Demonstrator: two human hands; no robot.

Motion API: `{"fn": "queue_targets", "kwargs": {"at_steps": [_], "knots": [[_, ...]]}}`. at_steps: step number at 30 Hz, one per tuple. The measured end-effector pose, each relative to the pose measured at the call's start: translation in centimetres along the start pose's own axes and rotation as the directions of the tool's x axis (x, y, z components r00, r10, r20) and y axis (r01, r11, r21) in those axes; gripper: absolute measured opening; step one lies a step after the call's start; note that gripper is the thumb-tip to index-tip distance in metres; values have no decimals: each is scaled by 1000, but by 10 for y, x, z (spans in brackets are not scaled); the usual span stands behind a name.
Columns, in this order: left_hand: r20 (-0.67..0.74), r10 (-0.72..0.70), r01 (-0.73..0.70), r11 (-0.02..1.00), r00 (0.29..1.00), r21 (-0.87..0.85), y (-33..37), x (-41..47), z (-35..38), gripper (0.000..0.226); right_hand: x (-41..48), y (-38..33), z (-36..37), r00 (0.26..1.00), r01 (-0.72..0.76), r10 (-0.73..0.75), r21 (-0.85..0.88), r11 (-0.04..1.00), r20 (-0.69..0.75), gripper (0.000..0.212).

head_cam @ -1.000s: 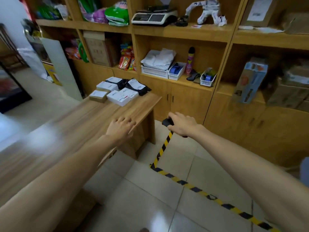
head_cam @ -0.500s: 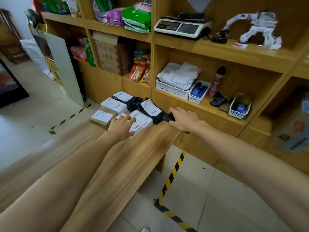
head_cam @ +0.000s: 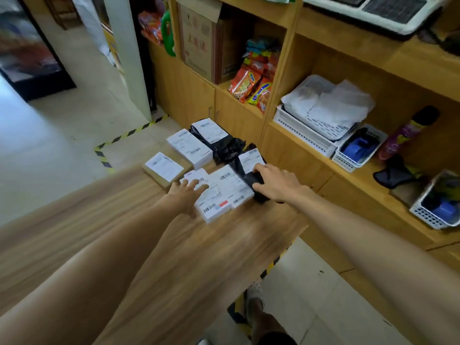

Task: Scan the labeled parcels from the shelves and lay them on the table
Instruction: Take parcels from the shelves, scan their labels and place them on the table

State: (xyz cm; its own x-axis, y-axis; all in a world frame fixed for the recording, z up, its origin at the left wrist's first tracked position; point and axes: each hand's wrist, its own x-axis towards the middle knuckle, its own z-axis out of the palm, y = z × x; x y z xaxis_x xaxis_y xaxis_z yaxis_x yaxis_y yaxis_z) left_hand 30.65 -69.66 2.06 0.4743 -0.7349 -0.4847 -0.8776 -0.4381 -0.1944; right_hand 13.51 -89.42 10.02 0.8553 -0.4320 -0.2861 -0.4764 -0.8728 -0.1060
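Note:
Several labeled parcels lie at the far end of the wooden table point(head_cam: 224, 247): white boxes point(head_cam: 221, 192), another white box point(head_cam: 190, 148), a brown box point(head_cam: 164, 169) and black bags point(head_cam: 225, 145) with white labels. My left hand point(head_cam: 186, 192) rests with spread fingers on the near white boxes. My right hand point(head_cam: 276, 185) grips a black scanner point(head_cam: 256, 181) just right of the white boxes, over a black bag.
Wooden shelves point(head_cam: 348, 46) stand behind the table with a cardboard box point(head_cam: 206, 43), snack packs point(head_cam: 254, 80), white baskets point(head_cam: 313, 128) and a scale point(head_cam: 380, 11). Yellow-black floor tape point(head_cam: 129, 133) runs on the tiles. My foot point(head_cam: 254, 305) is below the table edge.
I have stepped closer to the table. Both hands moved forward over the parcels, the left onto the white boxes, the right carrying the scanner next to them.

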Motion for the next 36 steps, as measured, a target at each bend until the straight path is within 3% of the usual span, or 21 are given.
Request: {"fn": "queue_targets", "kwargs": {"at_steps": [5,12,16,20,27,36], "knots": [[110,-73,80,995,991,-58,-3,58,16,126,92,26,11,989,105,-104,-6,994,103,47],[31,-162,163,986,986,-27,-11,107,19,100,198,45,5,938,284,-291,65,957,189,48],[29,-185,187,980,982,-63,-2,109,24,103,223,38,9,906,338,-345,72,938,247,46],[55,-218,222,973,974,-67,10,98,27,111,233,28,7,880,386,-394,83,919,264,47],[133,-253,268,958,958,-107,22,57,40,94,209,13,-2,881,408,-412,67,911,232,45],[38,-419,420,906,907,-53,5,-41,36,111,127,-42,-2,830,527,-530,68,847,171,43]]}}
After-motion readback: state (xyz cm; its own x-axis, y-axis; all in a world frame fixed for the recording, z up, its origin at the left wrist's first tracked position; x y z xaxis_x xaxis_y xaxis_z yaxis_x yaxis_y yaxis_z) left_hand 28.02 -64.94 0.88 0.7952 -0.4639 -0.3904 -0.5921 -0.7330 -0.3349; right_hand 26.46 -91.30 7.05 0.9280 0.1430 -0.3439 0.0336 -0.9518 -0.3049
